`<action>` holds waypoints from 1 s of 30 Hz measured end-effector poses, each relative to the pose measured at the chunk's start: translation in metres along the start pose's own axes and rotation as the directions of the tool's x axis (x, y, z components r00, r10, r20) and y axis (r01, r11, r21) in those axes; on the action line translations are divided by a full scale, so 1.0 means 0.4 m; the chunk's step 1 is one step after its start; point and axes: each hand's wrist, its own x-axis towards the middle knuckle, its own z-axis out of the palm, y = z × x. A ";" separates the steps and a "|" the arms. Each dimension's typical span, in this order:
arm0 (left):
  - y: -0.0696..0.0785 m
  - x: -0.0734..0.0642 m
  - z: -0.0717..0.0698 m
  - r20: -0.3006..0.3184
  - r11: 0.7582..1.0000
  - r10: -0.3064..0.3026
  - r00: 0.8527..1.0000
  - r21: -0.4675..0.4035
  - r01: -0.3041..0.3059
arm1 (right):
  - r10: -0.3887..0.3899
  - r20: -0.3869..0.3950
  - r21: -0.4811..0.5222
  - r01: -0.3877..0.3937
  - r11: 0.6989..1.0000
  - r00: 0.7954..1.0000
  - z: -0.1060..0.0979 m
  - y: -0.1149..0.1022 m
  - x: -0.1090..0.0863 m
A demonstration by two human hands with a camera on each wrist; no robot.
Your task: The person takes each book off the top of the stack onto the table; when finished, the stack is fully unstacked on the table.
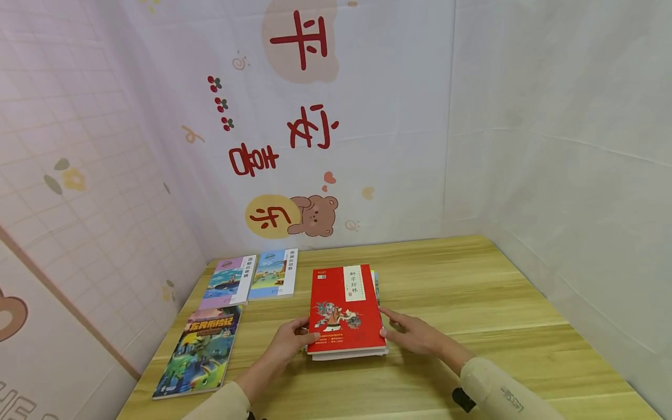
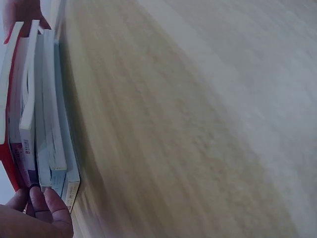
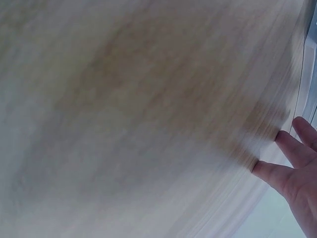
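A red book lies on top of a stack of several books, whose edges stand unevenly in the left wrist view. At the stack's near left corner, my left hand has its thumb over the red cover, with curled fingers against the books' sides. My right hand is at the opposite side, its thumb and fingertips right at the stack's right edge. Its fingers are spread and fairly straight in the right wrist view, beside the books' edges.
To the left on the wooden table lie a purple-edged book, a light-blue book and, nearer, a green cartoon-covered book. A printed white cloth hangs behind the table, with more cloth at both sides.
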 end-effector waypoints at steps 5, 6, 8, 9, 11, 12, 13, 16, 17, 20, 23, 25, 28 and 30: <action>0.002 0.003 -0.004 -0.003 1.000 -0.009 1.000 -0.025 0.009 | 0.004 -0.020 0.023 -0.004 1.000 1.000 0.002 0.002 0.001; 0.002 0.004 -0.005 -0.005 0.999 -0.011 1.000 -0.034 0.011 | 0.004 -0.022 0.023 -0.004 1.000 1.000 0.003 0.002 0.001; 0.001 0.005 -0.009 -0.012 0.999 -0.020 1.000 -0.051 0.019 | 0.002 -0.025 0.024 -0.002 1.000 1.000 0.004 0.002 -0.001; 0.001 0.005 -0.012 -0.017 0.998 -0.023 1.000 -0.061 0.022 | -0.001 -0.022 0.026 0.002 1.000 1.000 0.004 0.001 -0.002; 0.002 0.005 -0.017 -0.025 0.997 -0.035 0.999 -0.072 0.033 | -0.010 -0.017 0.027 0.010 1.000 1.000 0.003 -0.001 -0.006; 0.001 0.005 -0.020 -0.028 0.996 -0.037 0.999 -0.078 0.034 | -0.017 -0.015 0.028 0.017 0.999 1.000 0.003 -0.002 -0.008; 0.001 0.005 -0.023 -0.032 0.996 -0.036 0.999 -0.085 0.033 | -0.024 -0.012 0.032 0.024 0.999 1.000 0.002 -0.004 -0.009; 0.000 0.002 -0.032 -0.032 0.994 -0.039 0.999 -0.105 0.036 | -0.037 -0.005 0.031 0.037 0.999 0.999 0.003 -0.005 -0.011; 0.001 0.000 -0.034 -0.035 0.993 -0.042 0.999 -0.112 0.038 | -0.043 -0.005 0.031 0.043 0.999 0.999 0.004 -0.005 -0.011; 0.001 -0.004 -0.043 -0.043 0.992 -0.052 0.998 -0.121 0.046 | -0.049 0.001 0.030 0.049 0.998 0.999 0.007 -0.002 -0.009; -0.001 -0.006 -0.051 -0.059 0.991 -0.061 0.996 -0.124 0.053 | -0.061 0.007 0.019 0.061 0.998 0.998 0.010 0.000 -0.009; -0.004 -0.005 -0.056 -0.068 0.990 -0.063 0.996 -0.127 0.054 | -0.064 0.011 0.010 0.064 0.998 0.998 0.011 0.002 -0.009; -0.006 -0.006 -0.063 -0.075 0.988 -0.070 0.995 -0.140 0.059 | -0.063 0.012 0.003 0.063 0.998 0.998 0.012 0.002 -0.009; -0.006 -0.007 -0.068 -0.068 0.986 -0.072 0.995 -0.157 0.061 | -0.057 0.014 0.002 0.057 0.998 0.998 0.013 0.001 -0.009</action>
